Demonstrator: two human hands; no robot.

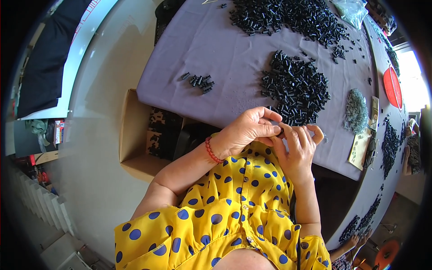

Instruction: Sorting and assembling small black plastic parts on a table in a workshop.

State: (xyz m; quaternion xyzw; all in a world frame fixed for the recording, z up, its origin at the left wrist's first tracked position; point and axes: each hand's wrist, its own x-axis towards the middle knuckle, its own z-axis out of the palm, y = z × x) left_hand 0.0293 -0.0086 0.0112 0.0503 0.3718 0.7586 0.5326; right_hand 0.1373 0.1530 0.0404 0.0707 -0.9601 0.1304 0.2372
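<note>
My left hand (253,129), with a red bead bracelet (213,150) on its wrist, is closed in a pinch at the table's near edge. My right hand (297,146) meets it there, its thumb and fingers also pinched together. Between the fingertips shows a small black plastic tube (282,132), mostly hidden by the fingers. Just beyond the hands lies a heap of similar short black tubes (294,85). A small separate group of black tubes (201,83) rests to the left on the lilac tablecloth (180,54).
A larger pile of black tubes (288,15) covers the far side, beside a clear plastic bag (352,11). To the right lie a greyish tangled heap (356,110) and a red basket (392,87). An open cardboard box (130,135) stands below left. Another person's hands (355,242) show lower right.
</note>
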